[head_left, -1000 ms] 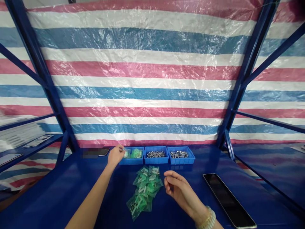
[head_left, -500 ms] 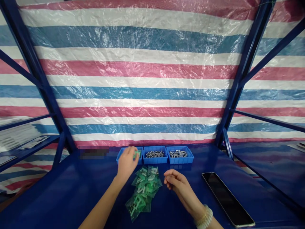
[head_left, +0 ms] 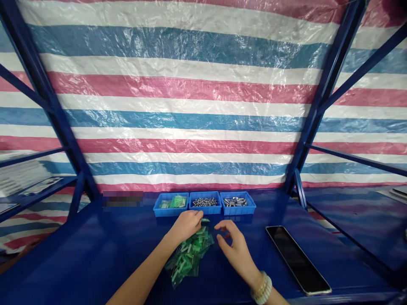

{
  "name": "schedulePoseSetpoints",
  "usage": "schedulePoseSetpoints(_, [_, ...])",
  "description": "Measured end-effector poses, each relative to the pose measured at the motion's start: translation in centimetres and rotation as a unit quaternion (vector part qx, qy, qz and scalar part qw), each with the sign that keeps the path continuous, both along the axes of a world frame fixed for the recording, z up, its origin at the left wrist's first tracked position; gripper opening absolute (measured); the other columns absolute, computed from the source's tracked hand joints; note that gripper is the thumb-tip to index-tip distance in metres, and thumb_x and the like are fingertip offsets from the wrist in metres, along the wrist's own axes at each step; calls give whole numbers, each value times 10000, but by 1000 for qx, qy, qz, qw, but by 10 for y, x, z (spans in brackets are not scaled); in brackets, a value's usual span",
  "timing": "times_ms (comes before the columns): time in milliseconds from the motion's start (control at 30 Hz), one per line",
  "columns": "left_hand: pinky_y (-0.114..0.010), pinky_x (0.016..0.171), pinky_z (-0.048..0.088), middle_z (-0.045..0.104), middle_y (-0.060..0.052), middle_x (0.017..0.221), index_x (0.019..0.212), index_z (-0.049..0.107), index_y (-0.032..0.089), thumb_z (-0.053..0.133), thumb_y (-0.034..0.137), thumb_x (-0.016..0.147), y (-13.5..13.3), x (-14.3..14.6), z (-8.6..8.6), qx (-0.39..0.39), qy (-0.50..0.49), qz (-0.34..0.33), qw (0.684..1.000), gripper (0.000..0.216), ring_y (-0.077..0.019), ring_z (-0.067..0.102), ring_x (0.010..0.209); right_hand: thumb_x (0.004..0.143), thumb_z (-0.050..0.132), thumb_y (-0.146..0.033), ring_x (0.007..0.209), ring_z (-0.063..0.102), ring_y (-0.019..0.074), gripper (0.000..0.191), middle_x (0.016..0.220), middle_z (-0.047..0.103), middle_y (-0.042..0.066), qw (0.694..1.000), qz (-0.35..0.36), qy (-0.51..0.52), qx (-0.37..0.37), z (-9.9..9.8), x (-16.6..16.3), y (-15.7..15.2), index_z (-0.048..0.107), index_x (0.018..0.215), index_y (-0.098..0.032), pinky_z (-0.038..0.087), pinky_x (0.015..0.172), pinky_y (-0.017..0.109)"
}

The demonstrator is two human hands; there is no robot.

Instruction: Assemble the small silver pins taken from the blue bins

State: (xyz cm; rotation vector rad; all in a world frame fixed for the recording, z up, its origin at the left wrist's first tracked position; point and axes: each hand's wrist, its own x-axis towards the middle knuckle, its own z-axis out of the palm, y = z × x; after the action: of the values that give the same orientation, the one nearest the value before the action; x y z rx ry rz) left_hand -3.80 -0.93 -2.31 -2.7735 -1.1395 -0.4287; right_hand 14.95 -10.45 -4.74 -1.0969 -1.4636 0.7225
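Note:
My left hand is closed in a pinch on a small green bag, held above the pile of green plastic bags on the blue table. A little to the right, my right hand hovers with curled, parted fingers and nothing in it; a bead bracelet sits on its wrist. Three blue trays stand in a row behind: the left tray holds green bags, the middle tray and the right tray hold small grey metal parts.
A dark phone lies flat at the right of the table. Blue steel frame posts rise at both sides, with a striped tarp behind. Shelves extend at left and right.
My left hand left the left tray and came back toward the pile with a green bag pinched. My right hand shifted slightly toward it. The view dropped a little.

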Motion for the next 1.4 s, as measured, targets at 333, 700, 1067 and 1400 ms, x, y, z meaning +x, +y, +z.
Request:
schedulePoseSetpoints(333, [-328,772,522,705,-71,929,1051,660,190,422,127,974,-42,7,35,107,-99,-101,984,258,-203,664,854,847,623,-237,1022,600,254,402,1197,627,107,998,-39,-6,47,4,1,-2,588,1246,-210,502,749,328])
schedulePoseSetpoints(700, [-267,690,518,680,-38,970,971,616,213,688,338,811,-94,7,21,-352,-551,90,751,216,-167,653,806,667,843,-506,464,452,70,410,545,570,-42,944,120,249,-179,20,-10,-13,657,738,-148,365,444,189])
schedulePoseSetpoints(1067, [-218,548,480,529,60,703,892,616,199,717,275,753,-111,0,23,-407,-565,81,713,188,-106,584,573,654,893,-327,702,670,139,319,796,761,38,939,160,254,-171,20,-7,-16,768,903,-172,518,636,214])
schedulePoseSetpoints(1400, [-337,787,609,734,-94,976,884,667,189,587,16,838,-118,-11,24,225,-319,-115,913,196,-226,705,954,908,585,-94,937,669,249,211,965,755,60,944,41,-166,282,43,12,-35,707,908,-266,542,818,424])
